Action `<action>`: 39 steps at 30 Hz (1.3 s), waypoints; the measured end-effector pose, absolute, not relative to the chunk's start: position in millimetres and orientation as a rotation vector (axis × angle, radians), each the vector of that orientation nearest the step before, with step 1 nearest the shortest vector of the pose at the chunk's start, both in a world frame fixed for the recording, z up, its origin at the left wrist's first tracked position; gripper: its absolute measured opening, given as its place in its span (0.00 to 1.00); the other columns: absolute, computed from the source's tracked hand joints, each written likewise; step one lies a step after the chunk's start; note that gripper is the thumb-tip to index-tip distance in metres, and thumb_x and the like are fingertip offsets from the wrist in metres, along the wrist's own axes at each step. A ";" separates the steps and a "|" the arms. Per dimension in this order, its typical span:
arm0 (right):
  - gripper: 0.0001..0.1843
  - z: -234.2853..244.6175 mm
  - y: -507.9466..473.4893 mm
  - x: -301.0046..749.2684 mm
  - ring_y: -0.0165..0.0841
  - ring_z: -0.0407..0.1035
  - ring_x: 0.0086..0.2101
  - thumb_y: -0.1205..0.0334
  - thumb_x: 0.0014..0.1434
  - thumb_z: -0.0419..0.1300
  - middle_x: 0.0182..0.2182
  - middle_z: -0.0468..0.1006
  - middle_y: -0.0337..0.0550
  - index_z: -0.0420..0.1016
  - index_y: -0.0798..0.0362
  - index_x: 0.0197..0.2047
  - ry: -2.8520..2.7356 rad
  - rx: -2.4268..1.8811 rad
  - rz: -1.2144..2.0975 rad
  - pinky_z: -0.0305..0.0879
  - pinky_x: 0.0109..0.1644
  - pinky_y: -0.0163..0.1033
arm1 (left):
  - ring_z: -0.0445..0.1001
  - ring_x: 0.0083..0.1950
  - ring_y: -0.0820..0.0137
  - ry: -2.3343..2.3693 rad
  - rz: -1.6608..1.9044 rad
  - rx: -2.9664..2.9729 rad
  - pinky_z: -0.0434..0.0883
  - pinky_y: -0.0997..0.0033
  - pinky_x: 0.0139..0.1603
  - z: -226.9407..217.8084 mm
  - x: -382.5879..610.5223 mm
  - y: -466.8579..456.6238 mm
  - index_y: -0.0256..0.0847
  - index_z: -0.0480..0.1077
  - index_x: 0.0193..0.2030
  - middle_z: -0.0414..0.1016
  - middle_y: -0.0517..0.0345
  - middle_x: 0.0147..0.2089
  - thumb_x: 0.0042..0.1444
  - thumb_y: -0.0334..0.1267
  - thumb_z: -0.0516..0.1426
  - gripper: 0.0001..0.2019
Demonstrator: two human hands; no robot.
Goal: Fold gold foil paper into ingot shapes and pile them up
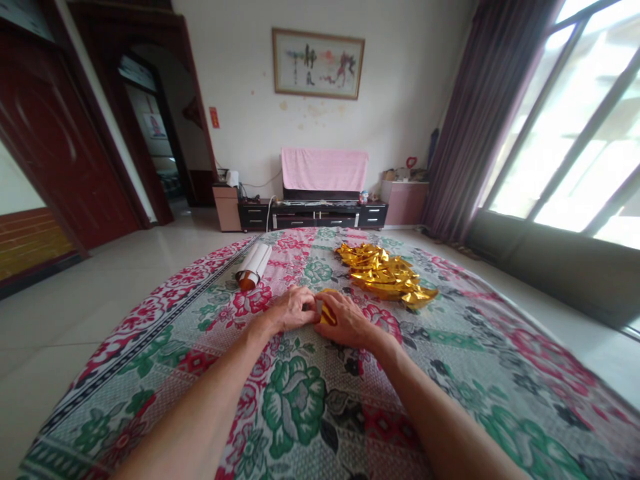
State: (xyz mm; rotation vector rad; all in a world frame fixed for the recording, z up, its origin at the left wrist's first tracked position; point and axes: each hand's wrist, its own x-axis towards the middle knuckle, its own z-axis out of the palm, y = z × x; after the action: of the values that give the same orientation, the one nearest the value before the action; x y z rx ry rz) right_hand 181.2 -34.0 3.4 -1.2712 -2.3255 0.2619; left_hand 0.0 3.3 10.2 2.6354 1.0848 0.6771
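Between my two hands is a small piece of gold foil paper (327, 313), partly covered by the fingers. My left hand (294, 308) is closed, its fingertips pinching the paper's left edge. Curled over the other side of the same paper, my right hand (345, 320) is closed on it too. Right of my hands lies a pile of folded gold foil ingots (383, 272), shiny and pointed at the ends. A curled stack of foil paper sheets (256, 261), white outside and gold inside, rests on the left.
A flowered cloth (295, 400) covers the round table under my hands. Across the room stand a low black TV cabinet (315, 217) and a screen draped with a pink cloth (325, 168). A purple curtain (480, 120) hangs by the window on the right.
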 end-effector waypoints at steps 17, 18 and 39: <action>0.26 0.0 -32.6 179.3 0.39 0.60 0.46 0.57 0.46 0.60 0.48 0.65 0.46 0.61 0.48 0.50 -2.264 -1.290 0.276 0.56 0.49 0.45 | 0.68 0.41 0.70 1.051 0.727 2.541 0.60 0.70 0.49 5.9 -1.7 5.4 0.39 0.70 0.27 0.72 0.60 0.35 0.47 0.39 0.58 0.06; 0.26 0.2 -32.8 179.2 0.39 0.59 0.47 0.57 0.47 0.60 0.48 0.65 0.45 0.61 0.47 0.50 -2.266 -1.287 0.281 0.56 0.49 0.45 | 0.68 0.41 0.70 1.043 0.723 2.530 0.60 0.70 0.50 6.4 -2.4 5.4 0.39 0.70 0.27 0.72 0.60 0.35 0.47 0.40 0.59 0.06; 0.13 0.1 -33.2 178.7 0.36 0.61 0.44 0.59 0.46 0.62 0.46 0.65 0.43 0.69 0.48 0.37 -2.254 -1.255 0.302 0.56 0.48 0.45 | 0.69 0.40 0.71 0.963 0.743 2.454 0.61 0.70 0.50 6.5 -4.7 9.2 0.40 0.71 0.25 0.73 0.60 0.35 0.46 0.42 0.60 0.08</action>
State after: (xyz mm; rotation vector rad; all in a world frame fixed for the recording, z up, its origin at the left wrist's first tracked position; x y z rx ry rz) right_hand 178.7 -33.2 0.1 -1.2550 -2.2536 0.3021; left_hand -4.7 9.2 6.5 2.4535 0.9634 0.7426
